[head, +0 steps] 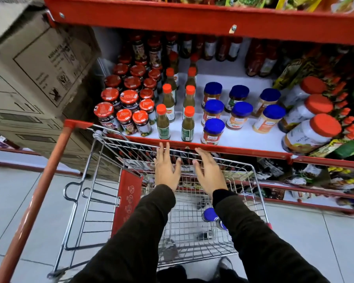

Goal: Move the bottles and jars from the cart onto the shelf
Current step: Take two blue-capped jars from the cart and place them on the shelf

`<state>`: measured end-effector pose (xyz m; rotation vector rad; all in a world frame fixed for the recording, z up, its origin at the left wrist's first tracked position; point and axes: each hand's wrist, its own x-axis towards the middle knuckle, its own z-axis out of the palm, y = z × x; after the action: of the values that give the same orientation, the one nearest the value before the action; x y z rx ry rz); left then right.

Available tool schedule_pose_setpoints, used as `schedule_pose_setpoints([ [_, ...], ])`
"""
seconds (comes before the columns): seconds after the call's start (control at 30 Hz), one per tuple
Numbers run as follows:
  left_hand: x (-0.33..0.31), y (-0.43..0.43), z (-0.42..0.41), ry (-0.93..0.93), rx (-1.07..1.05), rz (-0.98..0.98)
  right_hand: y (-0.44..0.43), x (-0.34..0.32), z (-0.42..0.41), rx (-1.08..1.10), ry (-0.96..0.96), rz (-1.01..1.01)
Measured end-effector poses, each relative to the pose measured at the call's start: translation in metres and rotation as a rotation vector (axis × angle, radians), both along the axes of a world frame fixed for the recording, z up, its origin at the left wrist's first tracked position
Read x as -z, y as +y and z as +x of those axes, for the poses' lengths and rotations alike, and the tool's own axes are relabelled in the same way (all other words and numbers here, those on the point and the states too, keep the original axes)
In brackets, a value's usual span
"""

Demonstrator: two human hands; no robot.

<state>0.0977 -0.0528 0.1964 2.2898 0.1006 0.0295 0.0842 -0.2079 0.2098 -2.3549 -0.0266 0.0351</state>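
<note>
A wire shopping cart (102, 193) with a red handle stands against the red-edged shelf (243, 149). Both hands hover over the cart's far rim, fingers spread and holding nothing: my left hand (166, 170) and my right hand (208, 172). Down in the cart basket a blue-lidded jar (209, 214) lies partly hidden by my right sleeve. On the white shelf stand red-lidded jars (125, 111) at the left, green sauce bottles with orange caps (164, 121) in the middle, and blue-lidded jars (213, 131) to the right.
Large white jars with red lids (313, 129) lie tilted at the shelf's right end. Stacked cardboard boxes (35, 78) rise left of the cart. A red shelf (192, 19) overhangs above. Packets fill the lower shelf (294, 180). Bare white shelf surface shows near the front right (251, 137).
</note>
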Motion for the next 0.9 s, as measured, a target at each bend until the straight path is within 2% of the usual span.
schedule_pose_setpoints([
  [0.1, 0.024, -0.012, -0.025, 0.105, 0.109, 0.139, -0.026, 0.034, -0.027, -0.065, 0.107, -0.171],
  [0.17, 0.041, -0.02, -0.041, 0.161, 0.163, 0.154, -0.047, 0.056, -0.047, -0.077, 0.17, -0.234],
  [0.37, 0.1, -0.049, -0.082, 0.386, 0.264, 0.165, -0.108, 0.122, -0.095, -0.033, 0.464, -0.204],
  [0.57, 0.171, -0.069, -0.107, 0.619, 0.38, 0.12, -0.149, 0.183, -0.109, -0.172, 0.778, -0.183],
  [0.73, 0.225, -0.09, -0.11, 0.755, 0.365, 0.046, -0.161, 0.229, -0.103, -0.211, 0.818, -0.205],
  [0.9, 0.26, -0.119, -0.103, 0.656, 0.17, -0.018, -0.162, 0.255, -0.089, -0.31, 0.767, -0.245],
])
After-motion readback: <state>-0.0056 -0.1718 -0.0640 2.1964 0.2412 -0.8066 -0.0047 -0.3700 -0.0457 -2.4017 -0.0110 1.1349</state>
